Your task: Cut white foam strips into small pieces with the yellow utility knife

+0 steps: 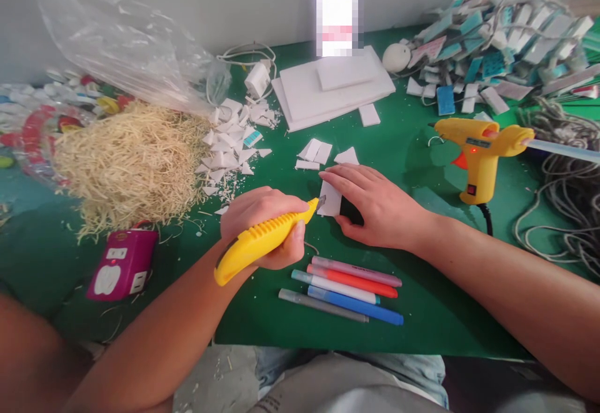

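Note:
My left hand [265, 222] is closed around a yellow utility knife [262, 238]. Its blade tip meets the left side of a small white foam board piece [330, 199]. Across from it, my right hand [375, 204] holds that piece against the table, the fingers at its top edge and the thumb near its bottom corner. Just beyond the fingers lie several cut white pieces [316, 152] and one more white offcut [347, 155]. Several markers [354, 294] in pink, red, white, blue and grey lie side by side nearer my body.
On the right, a yellow glue gun [482, 144] stands with its red light on. White boards [335, 91] are stacked at the back. Straw shreds [134, 157], white scraps [229, 144] and a magenta power socket [122, 264] are left; foam offcuts [497, 44] and grey cord [562, 194] right.

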`<state>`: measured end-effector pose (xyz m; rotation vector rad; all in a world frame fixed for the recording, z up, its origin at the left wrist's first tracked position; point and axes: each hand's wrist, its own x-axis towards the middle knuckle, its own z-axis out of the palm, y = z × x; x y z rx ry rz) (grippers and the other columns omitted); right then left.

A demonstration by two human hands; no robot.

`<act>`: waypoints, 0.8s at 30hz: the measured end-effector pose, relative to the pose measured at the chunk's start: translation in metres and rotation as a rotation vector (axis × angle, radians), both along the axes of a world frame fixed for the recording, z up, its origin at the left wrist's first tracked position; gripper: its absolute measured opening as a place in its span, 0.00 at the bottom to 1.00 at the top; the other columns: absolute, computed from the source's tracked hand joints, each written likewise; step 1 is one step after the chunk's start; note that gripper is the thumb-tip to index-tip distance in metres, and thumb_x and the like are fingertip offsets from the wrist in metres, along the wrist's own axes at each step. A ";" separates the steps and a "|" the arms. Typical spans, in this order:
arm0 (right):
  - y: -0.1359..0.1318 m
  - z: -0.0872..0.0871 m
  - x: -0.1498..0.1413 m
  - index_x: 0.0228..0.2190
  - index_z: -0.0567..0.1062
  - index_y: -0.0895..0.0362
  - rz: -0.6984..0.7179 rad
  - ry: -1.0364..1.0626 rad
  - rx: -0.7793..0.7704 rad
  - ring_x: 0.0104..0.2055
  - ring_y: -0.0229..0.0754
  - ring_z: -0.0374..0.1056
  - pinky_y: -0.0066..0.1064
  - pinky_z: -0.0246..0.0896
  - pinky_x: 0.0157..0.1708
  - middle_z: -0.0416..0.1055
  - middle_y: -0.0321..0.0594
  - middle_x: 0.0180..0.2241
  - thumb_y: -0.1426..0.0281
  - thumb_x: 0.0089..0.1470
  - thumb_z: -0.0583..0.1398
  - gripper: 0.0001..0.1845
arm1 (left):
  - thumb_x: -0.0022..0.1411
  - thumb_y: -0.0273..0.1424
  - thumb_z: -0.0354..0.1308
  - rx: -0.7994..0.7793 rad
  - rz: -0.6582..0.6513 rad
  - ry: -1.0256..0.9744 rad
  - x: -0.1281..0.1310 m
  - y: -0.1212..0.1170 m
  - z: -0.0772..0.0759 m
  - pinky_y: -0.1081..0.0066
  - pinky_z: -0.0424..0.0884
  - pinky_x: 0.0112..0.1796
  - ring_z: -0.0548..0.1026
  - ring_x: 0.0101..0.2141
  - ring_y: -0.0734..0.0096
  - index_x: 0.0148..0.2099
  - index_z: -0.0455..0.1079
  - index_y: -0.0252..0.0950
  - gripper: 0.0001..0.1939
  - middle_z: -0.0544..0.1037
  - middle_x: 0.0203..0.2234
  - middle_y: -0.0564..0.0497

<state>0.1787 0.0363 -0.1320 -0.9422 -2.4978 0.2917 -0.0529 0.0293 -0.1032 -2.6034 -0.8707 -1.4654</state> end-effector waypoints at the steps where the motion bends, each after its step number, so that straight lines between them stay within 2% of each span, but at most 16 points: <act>1: 0.000 0.001 0.000 0.62 0.66 0.64 -0.012 -0.010 -0.008 0.62 0.58 0.68 0.56 0.69 0.57 0.72 0.59 0.59 0.71 0.56 0.58 0.32 | 0.57 0.26 0.56 0.005 0.002 0.001 0.000 0.000 0.000 0.74 0.76 0.21 0.75 0.18 0.75 0.40 0.70 0.40 0.08 0.80 0.23 0.58; 5: -0.001 0.004 0.001 0.61 0.68 0.62 -0.061 -0.045 -0.023 0.59 0.61 0.70 0.58 0.69 0.54 0.72 0.60 0.58 0.64 0.59 0.60 0.31 | 0.57 0.26 0.59 -0.004 0.083 0.023 -0.001 -0.001 0.002 0.75 0.79 0.25 0.78 0.20 0.75 0.40 0.71 0.39 0.07 0.83 0.27 0.57; 7: -0.001 0.004 0.000 0.62 0.67 0.64 -0.060 -0.034 -0.011 0.59 0.61 0.69 0.58 0.69 0.55 0.72 0.61 0.59 0.67 0.58 0.60 0.32 | 0.58 0.26 0.60 -0.009 0.144 0.025 -0.002 -0.003 0.002 0.75 0.80 0.27 0.79 0.22 0.74 0.40 0.71 0.38 0.07 0.83 0.28 0.56; 10: -0.002 0.004 0.000 0.64 0.63 0.64 0.000 -0.002 -0.019 0.64 0.58 0.66 0.59 0.63 0.61 0.69 0.59 0.62 0.75 0.52 0.57 0.37 | 0.61 0.28 0.58 -0.037 0.219 -0.045 -0.004 -0.006 -0.004 0.73 0.79 0.28 0.80 0.25 0.72 0.39 0.72 0.39 0.04 0.83 0.28 0.54; 13: -0.003 0.005 0.000 0.66 0.61 0.62 0.038 0.007 -0.039 0.67 0.59 0.62 0.61 0.58 0.65 0.66 0.59 0.64 0.76 0.50 0.57 0.40 | 0.65 0.33 0.56 -0.085 0.276 -0.125 -0.007 -0.007 -0.011 0.69 0.78 0.28 0.79 0.26 0.70 0.39 0.73 0.40 0.05 0.81 0.28 0.54; 16: -0.005 0.008 0.000 0.61 0.67 0.64 -0.042 -0.011 0.018 0.61 0.62 0.66 0.60 0.65 0.58 0.70 0.62 0.59 0.67 0.56 0.61 0.33 | 0.67 0.37 0.55 -0.066 0.295 -0.161 -0.010 -0.006 -0.016 0.67 0.76 0.29 0.77 0.26 0.70 0.38 0.73 0.40 0.09 0.79 0.26 0.53; 19: -0.008 0.009 -0.002 0.55 0.73 0.66 -0.139 -0.074 0.069 0.50 0.60 0.72 0.54 0.71 0.48 0.76 0.60 0.50 0.59 0.58 0.63 0.29 | 0.66 0.36 0.56 -0.077 0.274 -0.177 -0.010 -0.005 -0.017 0.69 0.76 0.28 0.77 0.25 0.71 0.39 0.73 0.40 0.07 0.80 0.28 0.54; 21: -0.009 0.009 -0.004 0.56 0.72 0.66 -0.171 -0.104 0.066 0.47 0.59 0.72 0.51 0.71 0.44 0.77 0.58 0.46 0.59 0.58 0.64 0.31 | 0.66 0.34 0.57 -0.122 0.263 -0.181 -0.010 -0.005 -0.017 0.70 0.77 0.29 0.78 0.26 0.72 0.40 0.74 0.40 0.06 0.81 0.29 0.54; 24: -0.008 0.007 -0.005 0.62 0.66 0.65 -0.186 -0.103 0.037 0.46 0.58 0.71 0.51 0.71 0.45 0.78 0.56 0.46 0.63 0.59 0.62 0.34 | 0.66 0.35 0.57 -0.133 0.276 -0.172 -0.009 -0.006 -0.017 0.70 0.78 0.28 0.78 0.23 0.73 0.40 0.73 0.40 0.06 0.81 0.29 0.54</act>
